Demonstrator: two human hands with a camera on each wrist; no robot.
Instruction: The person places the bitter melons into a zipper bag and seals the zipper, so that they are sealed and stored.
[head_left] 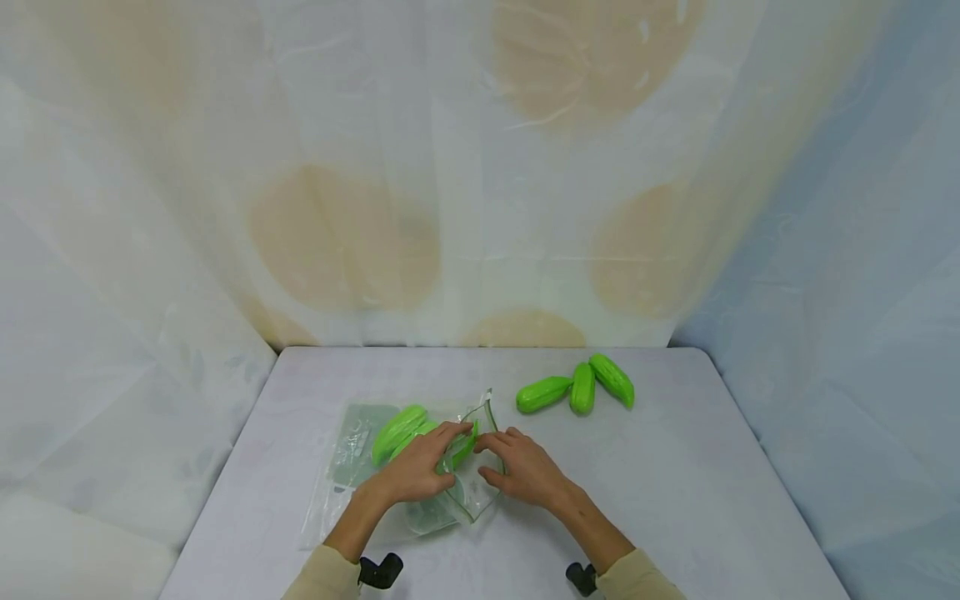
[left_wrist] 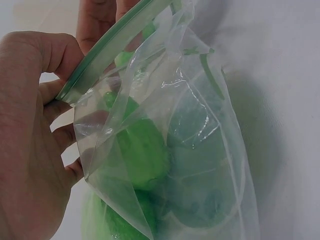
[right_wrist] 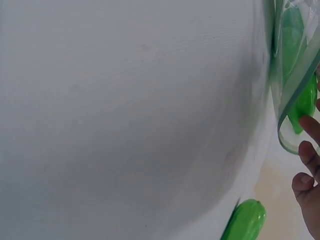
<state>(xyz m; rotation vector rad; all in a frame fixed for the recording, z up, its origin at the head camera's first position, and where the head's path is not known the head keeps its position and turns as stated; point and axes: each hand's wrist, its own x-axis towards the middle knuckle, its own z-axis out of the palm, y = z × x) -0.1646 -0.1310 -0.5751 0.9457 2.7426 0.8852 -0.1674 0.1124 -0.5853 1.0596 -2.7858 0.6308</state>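
A clear zip bag (head_left: 480, 493) with a green zip strip lies on the table, its mouth spread toward the right. Plump green vegetables (head_left: 399, 429), shaped like short gourds, show in and around its left part. My left hand (head_left: 422, 465) grips the bag's rim, with the thumb against the zip strip (left_wrist: 95, 67) in the left wrist view. Between the hands, one green vegetable (head_left: 465, 446) sits at the mouth. My right hand (head_left: 525, 468) reaches to the mouth with loosely bent fingers, and a fingertip meets that vegetable (right_wrist: 304, 102) in the right wrist view.
Three more green vegetables (head_left: 582, 389) lie together at the back right of the white table (head_left: 660, 500). Flat pale-green printed patches (head_left: 360, 433) show on the clear plastic at the left. A patterned plastic curtain (head_left: 450, 208) hangs behind the table.
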